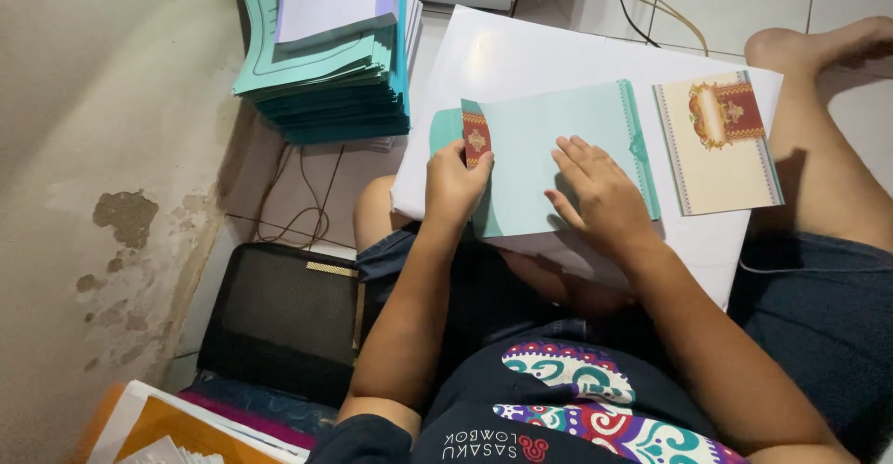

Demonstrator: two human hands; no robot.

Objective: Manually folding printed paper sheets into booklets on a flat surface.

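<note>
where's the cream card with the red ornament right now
In the head view the cream card lies at the right end of the white board on the person's lap, just right of the teal envelope under both hands, near the bare foot.

Bare-armed and barefoot, the person wears a dark navy T-shirt — colourful paisley print across it — and dark denim shorts.

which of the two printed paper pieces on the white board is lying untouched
The cream card with the red ornament, at the right; both hands rest on the teal envelope.
</note>
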